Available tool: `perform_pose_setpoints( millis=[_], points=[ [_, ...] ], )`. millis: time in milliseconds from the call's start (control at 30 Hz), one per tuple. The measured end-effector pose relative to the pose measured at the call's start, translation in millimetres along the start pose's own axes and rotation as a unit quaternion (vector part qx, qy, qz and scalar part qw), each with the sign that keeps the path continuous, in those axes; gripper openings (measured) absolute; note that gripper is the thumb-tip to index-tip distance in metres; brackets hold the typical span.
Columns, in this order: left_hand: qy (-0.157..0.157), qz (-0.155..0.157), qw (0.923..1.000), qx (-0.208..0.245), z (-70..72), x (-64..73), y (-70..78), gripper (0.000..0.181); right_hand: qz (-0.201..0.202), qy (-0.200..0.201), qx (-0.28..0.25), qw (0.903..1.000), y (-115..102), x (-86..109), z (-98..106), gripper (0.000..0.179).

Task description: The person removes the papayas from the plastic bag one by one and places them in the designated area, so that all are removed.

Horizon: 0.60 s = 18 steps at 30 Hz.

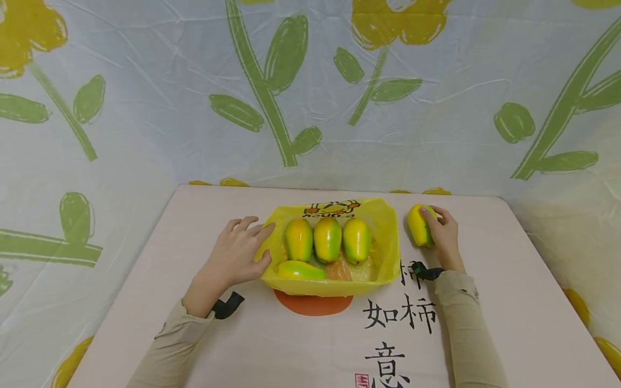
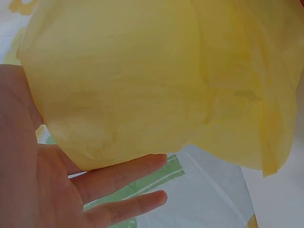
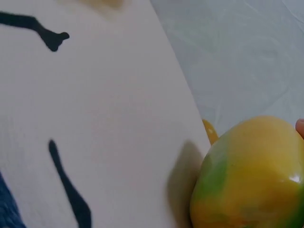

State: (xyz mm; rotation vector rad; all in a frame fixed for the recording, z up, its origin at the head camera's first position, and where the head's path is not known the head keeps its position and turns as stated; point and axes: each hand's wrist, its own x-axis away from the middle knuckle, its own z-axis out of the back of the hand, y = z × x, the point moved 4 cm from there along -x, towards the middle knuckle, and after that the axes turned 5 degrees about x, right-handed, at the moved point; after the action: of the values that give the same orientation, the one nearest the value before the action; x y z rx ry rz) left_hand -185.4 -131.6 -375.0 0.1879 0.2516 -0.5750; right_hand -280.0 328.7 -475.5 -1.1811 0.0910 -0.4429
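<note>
A yellow plastic bag (image 1: 388,242) lies spread wide on the table. Inside it, three glossy yellow-green mangoes (image 1: 327,240) stand in a row, and another mango (image 1: 299,270) lies sideways along the near edge. My left hand (image 1: 237,253) is at the bag's left side, its fingers spread and fairly straight; in the left wrist view some fingers are partly hidden behind the yellow plastic. Right of the bag, my right hand (image 1: 444,234) grips one more mango (image 1: 417,226), thumb on its near side. That mango (image 3: 251,180) casts a shadow in the right wrist view.
The pale table cover (image 1: 271,345) carries black brushed characters (image 1: 385,366) and an orange patch (image 1: 312,304) by the bag's near edge. Flower-printed cloth (image 1: 170,108) hangs behind the table and at both sides. Each wrist wears a dark strap (image 1: 228,306).
</note>
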Motion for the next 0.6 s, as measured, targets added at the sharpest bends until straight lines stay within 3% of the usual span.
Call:
perform_pose_setpoints(
  millis=[600],
  points=[
    [-0.005, 0.003, 1.0000, 0.000, 2.1, 0.9, 0.1, 0.050, 0.005, -0.033, 0.029, 0.9990, -4.3, 1.5, -0.6, 0.085]
  ],
)
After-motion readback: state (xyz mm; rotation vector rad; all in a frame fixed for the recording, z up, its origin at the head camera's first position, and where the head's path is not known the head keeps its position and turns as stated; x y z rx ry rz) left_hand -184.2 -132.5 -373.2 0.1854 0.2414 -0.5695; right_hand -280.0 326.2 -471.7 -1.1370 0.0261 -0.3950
